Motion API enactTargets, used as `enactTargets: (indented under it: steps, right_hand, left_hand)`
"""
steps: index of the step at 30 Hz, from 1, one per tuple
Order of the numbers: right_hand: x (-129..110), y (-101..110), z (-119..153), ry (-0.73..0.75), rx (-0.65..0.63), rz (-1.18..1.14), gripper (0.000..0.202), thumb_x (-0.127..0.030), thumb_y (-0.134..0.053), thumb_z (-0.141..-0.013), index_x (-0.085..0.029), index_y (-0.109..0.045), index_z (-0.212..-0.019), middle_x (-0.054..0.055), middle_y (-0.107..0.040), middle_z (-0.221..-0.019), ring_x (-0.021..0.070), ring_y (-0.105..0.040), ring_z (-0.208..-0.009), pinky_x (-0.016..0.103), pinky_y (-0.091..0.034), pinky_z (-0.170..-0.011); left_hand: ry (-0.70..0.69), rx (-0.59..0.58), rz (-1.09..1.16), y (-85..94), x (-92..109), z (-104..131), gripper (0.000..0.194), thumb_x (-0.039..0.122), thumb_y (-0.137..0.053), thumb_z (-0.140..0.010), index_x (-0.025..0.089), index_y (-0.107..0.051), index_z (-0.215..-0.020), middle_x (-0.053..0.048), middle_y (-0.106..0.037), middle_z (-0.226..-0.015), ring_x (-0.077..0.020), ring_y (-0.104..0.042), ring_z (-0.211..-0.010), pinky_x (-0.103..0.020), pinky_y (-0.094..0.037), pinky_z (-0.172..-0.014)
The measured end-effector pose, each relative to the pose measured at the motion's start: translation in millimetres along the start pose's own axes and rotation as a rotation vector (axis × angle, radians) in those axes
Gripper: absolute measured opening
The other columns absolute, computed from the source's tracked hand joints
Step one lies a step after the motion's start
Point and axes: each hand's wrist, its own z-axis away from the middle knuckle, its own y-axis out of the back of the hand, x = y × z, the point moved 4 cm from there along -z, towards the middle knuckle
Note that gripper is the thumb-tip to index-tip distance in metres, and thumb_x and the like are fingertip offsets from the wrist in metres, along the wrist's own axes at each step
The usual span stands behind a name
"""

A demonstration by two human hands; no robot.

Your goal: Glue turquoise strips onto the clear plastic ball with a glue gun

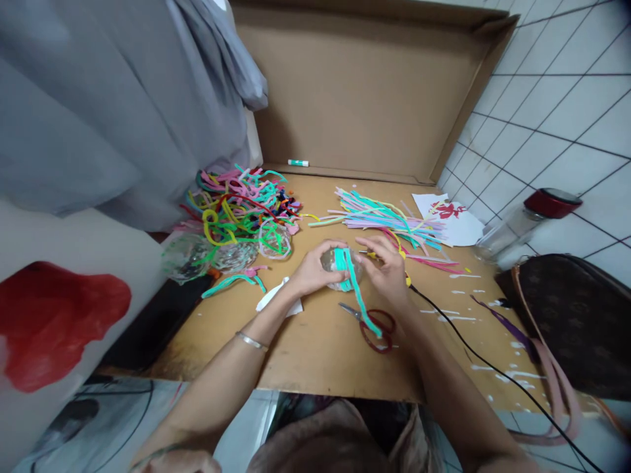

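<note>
My left hand [320,268] is closed around a small clear round container [331,260] near the middle of the table. Turquoise pipe cleaners [341,260] lie side by side across it, and one loose fuzzy end [362,305] hangs down over the scissors. In my right hand [387,266] is a yellow glue gun [408,281], mostly hidden by the fingers, its tip pointing at the container. A black cord [446,317] trails from it to the lower right. Red-handled scissors [385,347] rest on the table just below both hands.
Cut pipe cleaners [379,217] are spread behind my hands; a tangled colourful heap [241,203] and clear containers [190,256] stand left. Right are a glass bottle [513,226] and a brown bag [572,322]. A cardboard panel [355,92] rises at the back.
</note>
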Motion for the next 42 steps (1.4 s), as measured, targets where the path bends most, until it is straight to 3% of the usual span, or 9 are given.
enactTargets:
  steps: [5, 12, 17, 32, 42]
  right_hand:
    - [-14, -7, 0, 0.092, -0.072, 0.029, 0.017, -0.027, -0.059, -0.086, -0.023, -0.074, -0.095, 0.005, -0.072, -0.094, 0.0186, -0.062, -0.092, 0.037, -0.048, -0.084]
    - [-2, -13, -2, -0.015, 0.009, -0.102, 0.016, -0.031, -0.062, -0.082, -0.019, -0.07, -0.075, 0.001, -0.067, -0.072, 0.0125, -0.058, -0.066, 0.027, -0.047, -0.064]
    - [7, -16, -1, -0.139, 0.035, -0.198, 0.016, -0.034, -0.066, -0.078, -0.019, -0.07, -0.077, 0.0, -0.067, -0.074, 0.0129, -0.06, -0.069, 0.027, -0.048, -0.065]
    - [11, -21, -8, -0.273, 0.186, -0.319, 0.022, -0.04, -0.072, -0.067, -0.019, -0.067, -0.072, -0.001, -0.067, -0.07, 0.0123, -0.06, -0.063, 0.028, -0.051, -0.062]
    - [10, -25, -9, -0.34, 0.167, -0.362, 0.023, -0.037, -0.074, -0.064, -0.019, -0.069, -0.078, 0.001, -0.07, -0.073, 0.0138, -0.063, -0.066, 0.03, -0.054, -0.067]
  left_hand:
    - [-0.078, -0.042, -0.029, -3.7, 4, 0, 0.052, 0.025, -0.076, -0.061, 0.018, -0.063, -0.111, -0.009, -0.061, -0.126, -0.0259, -0.057, -0.119, -0.04, -0.041, -0.107]
    - [-0.102, -0.056, -0.044, -5.2, 7, 1, 0.054, 0.024, -0.076, -0.06, 0.016, -0.062, -0.112, -0.01, -0.061, -0.126, -0.0262, -0.058, -0.117, -0.04, -0.042, -0.106]
    - [-0.085, -0.066, -0.044, -5.0, 8, 1, 0.055, 0.022, -0.075, -0.061, 0.018, -0.061, -0.113, -0.008, -0.061, -0.127, -0.0259, -0.056, -0.12, -0.04, -0.04, -0.108]
    - [-0.092, -0.069, -0.066, -4.3, 10, 2, 0.055, 0.023, -0.075, -0.062, 0.018, -0.061, -0.114, -0.007, -0.063, -0.126, -0.0256, -0.057, -0.12, -0.04, -0.04, -0.109]
    - [-0.058, -0.045, -0.054, -1.6, 4, 0, 0.057, 0.028, -0.075, -0.061, 0.014, -0.06, -0.114, -0.009, -0.064, -0.125, -0.0262, -0.058, -0.118, -0.038, -0.041, -0.107]
